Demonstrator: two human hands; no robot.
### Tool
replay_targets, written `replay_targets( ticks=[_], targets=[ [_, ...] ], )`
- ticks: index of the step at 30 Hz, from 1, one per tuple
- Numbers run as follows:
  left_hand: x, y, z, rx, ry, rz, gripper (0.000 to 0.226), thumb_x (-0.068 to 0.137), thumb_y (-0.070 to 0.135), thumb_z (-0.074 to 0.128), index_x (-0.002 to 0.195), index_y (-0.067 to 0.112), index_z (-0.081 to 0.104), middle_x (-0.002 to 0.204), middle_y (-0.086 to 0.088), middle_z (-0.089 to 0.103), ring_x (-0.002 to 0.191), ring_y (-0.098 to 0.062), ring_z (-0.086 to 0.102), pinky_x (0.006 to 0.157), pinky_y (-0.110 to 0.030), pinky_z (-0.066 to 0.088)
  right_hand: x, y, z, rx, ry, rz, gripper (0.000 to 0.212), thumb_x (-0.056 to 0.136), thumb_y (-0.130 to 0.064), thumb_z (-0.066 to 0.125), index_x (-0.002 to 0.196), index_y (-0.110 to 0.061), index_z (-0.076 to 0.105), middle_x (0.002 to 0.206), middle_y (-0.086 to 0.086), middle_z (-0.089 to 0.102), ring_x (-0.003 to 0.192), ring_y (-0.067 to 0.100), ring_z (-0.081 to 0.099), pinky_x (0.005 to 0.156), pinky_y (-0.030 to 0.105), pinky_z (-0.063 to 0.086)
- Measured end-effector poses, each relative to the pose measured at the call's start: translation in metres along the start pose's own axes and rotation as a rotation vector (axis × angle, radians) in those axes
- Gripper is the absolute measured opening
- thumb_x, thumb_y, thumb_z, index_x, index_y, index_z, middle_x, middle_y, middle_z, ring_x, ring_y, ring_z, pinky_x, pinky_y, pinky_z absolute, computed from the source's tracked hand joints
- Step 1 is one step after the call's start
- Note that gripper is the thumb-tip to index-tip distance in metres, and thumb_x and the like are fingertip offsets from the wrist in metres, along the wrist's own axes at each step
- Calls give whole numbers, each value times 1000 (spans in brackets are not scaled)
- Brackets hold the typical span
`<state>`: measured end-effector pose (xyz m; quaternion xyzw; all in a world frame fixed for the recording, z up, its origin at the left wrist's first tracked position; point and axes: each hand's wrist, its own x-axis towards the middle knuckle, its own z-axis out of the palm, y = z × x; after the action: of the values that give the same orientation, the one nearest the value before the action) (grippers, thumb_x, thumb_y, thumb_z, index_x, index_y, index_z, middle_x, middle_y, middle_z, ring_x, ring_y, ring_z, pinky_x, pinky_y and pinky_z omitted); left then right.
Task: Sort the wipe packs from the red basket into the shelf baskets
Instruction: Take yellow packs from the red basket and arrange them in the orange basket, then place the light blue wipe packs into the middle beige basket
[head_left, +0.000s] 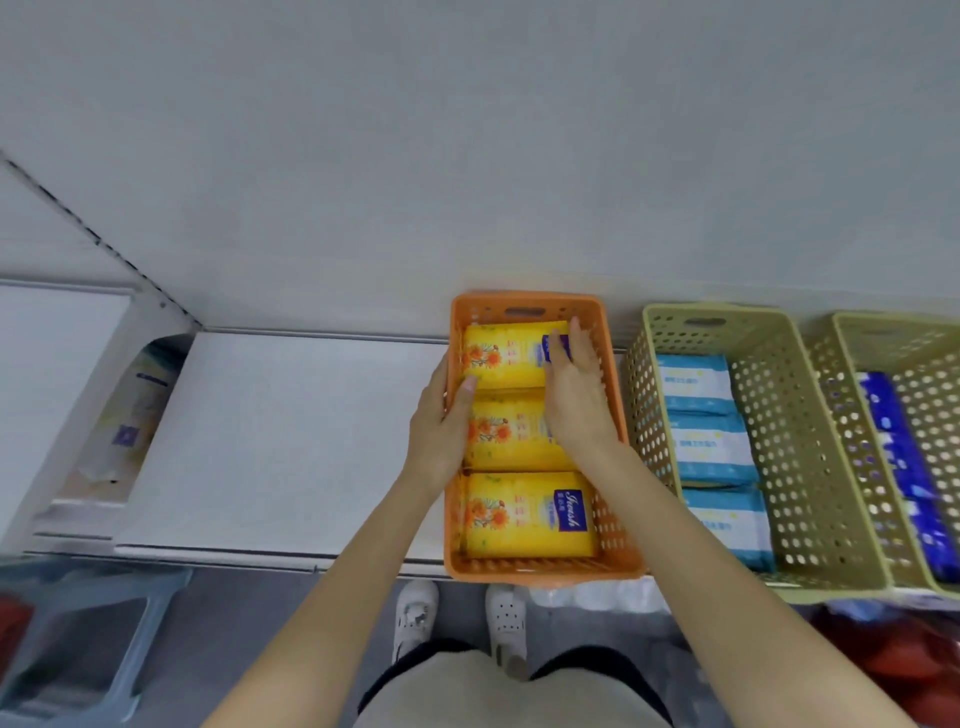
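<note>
Orange shelf basket (613, 519) — landmark for this entry; it stands on the white shelf (285, 441), front edge at the shelf lip.

Contents: three yellow wipe packs with orange flower print, in a row front to back. Front pack (524, 514) lies flat and square. Middle pack (514, 431) is partly covered by the wrists. Rear pack (506, 356) sits against the basket's back wall — the one in hand.

Right hand (574, 384): inside the basket, palm down on the rear pack's right end, fingers together and pressed flat over its label, not curled under it.
Left hand (441, 421): at the basket's left wall, thumb over the rim onto the pack's left edge, the other fingers outside the wall; whether they clamp the wall cannot be told.

Step judged: seating the rear pack. To do it well, press evenly on both ends so it lies level, slide it back until it meets the wall, keep its long edge parallel with the middle pack, and steady the basket with the left hand so it does not creep off the lip.

Right of the orange basket: olive basket (810, 467) with three pale blue packs (709, 447); farther right, a second olive basket (945, 415) with dark blue packs (893, 457). Below and right, at the frame edge, a blurred red shape (914, 670), likely the red basket.

Writing: the front pack's purple panel carries white script, apparently "Ikeash" — uncertain. Other print too small to read.
</note>
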<state>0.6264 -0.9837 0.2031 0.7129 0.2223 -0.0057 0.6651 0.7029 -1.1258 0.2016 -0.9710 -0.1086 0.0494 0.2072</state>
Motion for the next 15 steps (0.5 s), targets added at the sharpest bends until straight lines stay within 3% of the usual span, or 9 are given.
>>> replay_targets(
  ticks=[3,7,12,15],
  targets=[
    [0,3,-1,3,3,20,48,92,59,42,139,48,37,137,12,52,120,-9,55,98,-39,50,-4,3,-4,212,-151,19,49,104,-20,32,150,-9,20,160,14,4,148,25,1,115,25,1],
    [-3,7,-2,80,22,27,44,100,49,32,143,41,35,141,11,50,121,-7,52,97,-22,44,0,5,-1,249,-256,82,62,102,-35,36,152,-11,10,160,13,-3,148,25,-3,119,33,3],
    [-17,0,-9,199,91,-9,48,100,52,25,146,40,28,147,5,44,130,-15,46,110,-39,36,-2,4,10,255,-216,100,68,101,-36,40,153,-12,3,160,13,-9,147,25,-8,120,36,1],
    [-42,-14,-20,156,147,-7,47,99,52,27,145,43,28,145,2,45,126,-16,49,108,-42,39,-2,1,8,232,-170,83,66,101,-34,40,152,-9,7,160,14,-6,147,27,-6,120,37,2]
  ],
)
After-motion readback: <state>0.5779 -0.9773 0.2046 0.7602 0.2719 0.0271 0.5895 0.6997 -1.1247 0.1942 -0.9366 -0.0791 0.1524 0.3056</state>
